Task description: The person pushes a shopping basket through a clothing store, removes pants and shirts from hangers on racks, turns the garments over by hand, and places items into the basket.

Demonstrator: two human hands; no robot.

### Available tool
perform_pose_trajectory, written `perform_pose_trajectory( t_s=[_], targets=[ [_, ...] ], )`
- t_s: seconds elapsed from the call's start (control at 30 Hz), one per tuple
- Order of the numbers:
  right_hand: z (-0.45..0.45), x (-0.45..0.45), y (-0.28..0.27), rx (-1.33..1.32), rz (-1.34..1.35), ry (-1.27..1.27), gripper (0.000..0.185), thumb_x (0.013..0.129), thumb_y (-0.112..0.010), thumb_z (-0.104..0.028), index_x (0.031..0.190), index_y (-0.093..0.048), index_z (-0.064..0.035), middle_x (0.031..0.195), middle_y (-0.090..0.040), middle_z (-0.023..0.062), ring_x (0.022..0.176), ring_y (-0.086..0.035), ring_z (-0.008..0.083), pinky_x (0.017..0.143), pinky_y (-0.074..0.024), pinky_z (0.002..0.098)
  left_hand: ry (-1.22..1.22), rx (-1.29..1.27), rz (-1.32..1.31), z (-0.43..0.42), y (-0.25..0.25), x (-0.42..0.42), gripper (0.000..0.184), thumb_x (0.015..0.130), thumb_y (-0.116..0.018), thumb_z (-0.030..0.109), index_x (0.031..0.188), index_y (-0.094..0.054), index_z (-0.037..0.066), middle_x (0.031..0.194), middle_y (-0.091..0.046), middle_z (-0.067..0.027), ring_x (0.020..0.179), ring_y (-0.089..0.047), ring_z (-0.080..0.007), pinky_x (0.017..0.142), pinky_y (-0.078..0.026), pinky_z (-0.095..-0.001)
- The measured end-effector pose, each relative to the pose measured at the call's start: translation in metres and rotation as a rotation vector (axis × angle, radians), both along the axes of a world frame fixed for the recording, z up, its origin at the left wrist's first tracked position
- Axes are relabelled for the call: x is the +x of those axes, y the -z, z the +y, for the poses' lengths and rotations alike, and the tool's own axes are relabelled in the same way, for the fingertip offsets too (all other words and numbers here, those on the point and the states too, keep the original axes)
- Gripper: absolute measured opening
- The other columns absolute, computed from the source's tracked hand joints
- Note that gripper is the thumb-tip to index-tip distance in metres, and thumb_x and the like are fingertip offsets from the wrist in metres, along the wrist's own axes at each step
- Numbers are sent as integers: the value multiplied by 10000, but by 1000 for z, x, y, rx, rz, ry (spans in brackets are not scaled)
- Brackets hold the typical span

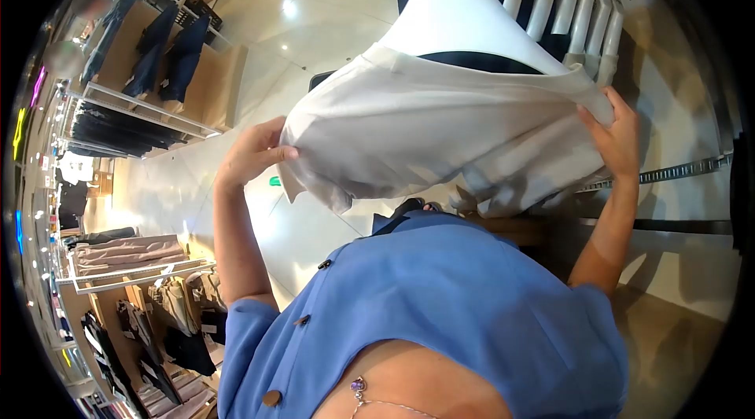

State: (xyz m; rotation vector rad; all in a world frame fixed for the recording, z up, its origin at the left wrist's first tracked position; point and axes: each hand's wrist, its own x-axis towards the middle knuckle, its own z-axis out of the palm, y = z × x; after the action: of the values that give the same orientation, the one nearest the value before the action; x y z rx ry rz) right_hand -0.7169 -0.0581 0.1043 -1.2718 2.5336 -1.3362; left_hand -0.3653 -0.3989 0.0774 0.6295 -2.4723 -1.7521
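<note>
A light beige top [425, 124] hangs on a white hanger [464, 24], whose metal hook points up and away from me. My left hand [255, 153] pinches the top's left edge between thumb and fingers. On the other side my right hand [617, 132] grips the right shoulder edge, thumb in front and fingers behind. The cloth is spread between both hands and sags in folds along its lower edge. Whether the hanger's hook rests on anything cannot be made out.
Several white hangers with garments [562, 6] hang on a rack at the upper right. Folded and hanging trousers fill shelves [141, 250] on the left, with jeans [185, 53] farther back. A slotted metal rail [684, 170] runs at the right. Shiny tiled floor [275, 2] lies between.
</note>
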Motion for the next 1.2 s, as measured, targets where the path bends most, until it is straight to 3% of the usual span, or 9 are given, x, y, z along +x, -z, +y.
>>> perform_pose_trajectory(
  t_s=[0.1, 0.13, 0.23, 0.27, 0.4, 0.63, 0.9, 1.03, 1.2],
  targets=[
    [5, -2, -6, 25, 44, -7, 278, 743, -688, -164, 913, -569, 22, 797, -639, 130, 699, -599, 164, 672, -464, 291, -186, -172, -111, -18, 8, 18, 249, 809, -631, 176, 979, -559, 9, 817, -564, 8, 791, -494, -67, 739, -401, -220],
    [7, -2, -8, 36, 84, -16, 278, 744, -687, -160, 920, -570, 21, 800, -639, 131, 712, -600, 167, 680, -463, 290, -180, -118, 83, -19, 12, 21, 201, 857, -578, 199, 901, -582, 4, 801, -593, 3, 783, -525, -68, 723, -417, -209],
    [8, -1, -12, -17, 94, -37, 282, 748, -680, -159, 942, -572, 16, 805, -639, 130, 728, -604, 180, 688, -459, 295, -531, 499, 344, -14, 14, 20, 233, 882, -552, 233, 866, -611, 7, 827, -624, -17, 776, -564, -95, 721, -444, -230],
    [8, -2, -13, -16, 107, -46, 282, 746, -679, -153, 946, -572, 16, 807, -640, 130, 728, -604, 181, 685, -459, 293, -604, 504, 330, -11, 15, 16, 270, 900, -526, 261, 897, -630, 12, 859, -640, -42, 768, -586, -122, 726, -460, -262],
    [6, 4, -15, 5, 112, -61, 292, 727, -690, -129, 951, -572, 17, 808, -642, 132, 729, -615, 186, 667, -464, 290, -362, -109, -235, -23, 25, 12, 386, 917, -479, 335, 1047, -591, -10, 912, -622, -61, 812, -560, -131, 752, -442, -270],
    [-9, 31, -26, -42, 185, -90, 291, 673, -732, -115, 891, -570, -12, 784, -640, 152, 723, -644, 255, 636, -476, 307, -93, -406, 248, 48, -45, -56, 398, 813, -632, 325, 1052, -577, 11, 860, -621, -68, 773, -556, -129, 693, -448, -263],
    [-14, 37, -22, -167, 349, -209, 444, 663, -754, -279, 989, -583, -31, 845, -601, 134, 733, -598, 276, 684, -474, 343, -250, -552, 126, 63, -37, -75, 164, 698, -627, 66, 838, -565, 8, 663, -584, -132, 598, -576, -231, 590, -444, -295],
    [-12, 33, -22, -257, -66, -261, 271, 769, -675, -136, 989, -572, -16, 917, -596, 80, 791, -584, 162, 725, -467, 278, -275, -611, 253, 64, -34, -71, 140, 651, -598, 10, 767, -520, 9, 626, -538, -154, 564, -545, -267, 562, -424, -284],
    [-15, 41, -16, -320, -103, -232, 122, 795, -616, -29, 881, -532, -3, 925, -597, 63, 816, -572, 123, 738, -465, 255, -253, -746, 257, 70, -37, -75, 184, 620, -610, -5, 785, -532, 19, 636, -543, -159, 582, -557, -302, 562, -430, -288]
  ],
)
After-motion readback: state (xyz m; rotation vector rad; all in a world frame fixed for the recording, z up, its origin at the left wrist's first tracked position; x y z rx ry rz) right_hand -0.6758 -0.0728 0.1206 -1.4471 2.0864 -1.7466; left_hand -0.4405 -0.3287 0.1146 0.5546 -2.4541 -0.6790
